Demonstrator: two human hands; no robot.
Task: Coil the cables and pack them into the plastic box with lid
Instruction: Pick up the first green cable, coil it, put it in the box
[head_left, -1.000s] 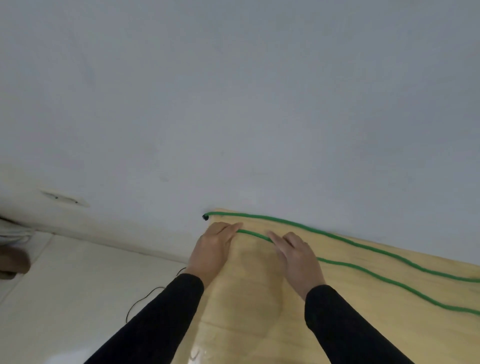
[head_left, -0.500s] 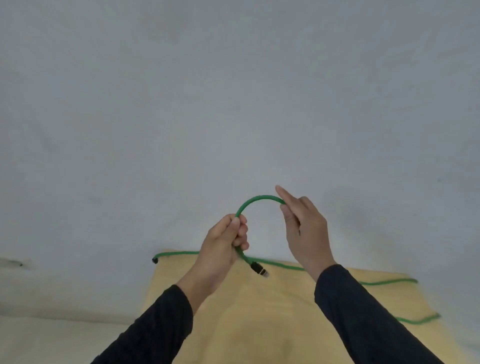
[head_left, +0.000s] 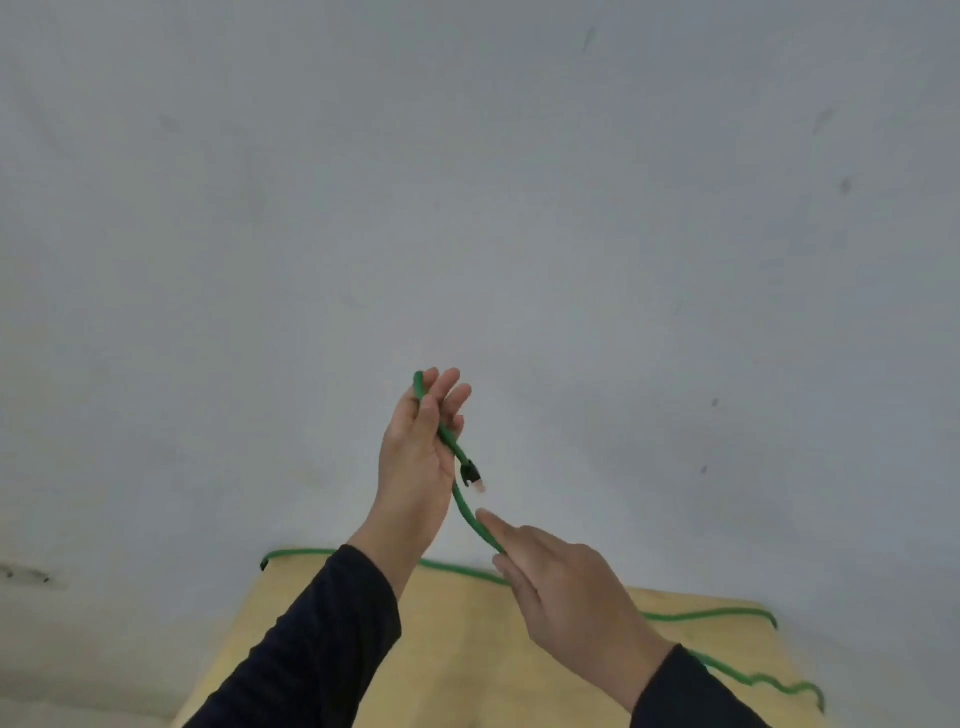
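My left hand (head_left: 415, 457) grips the green cable (head_left: 470, 512) near its plug (head_left: 470, 474); my right-hand fingers (head_left: 498, 527) pinch it just below. The cable runs down-right to the surface (head_left: 467, 649).

Light is soft and even, rather dim, with no clear source and no hard shadows. The grey wall (head_left: 467, 182) darkens slightly toward the corners. A faint sheen lies on the wooden table (head_left: 467, 649). Focus is soft overall; the left hand (head_left: 415, 447) and right hand (head_left: 566, 587) look slightly smeared. Wide-angle distortion bends the table edges.
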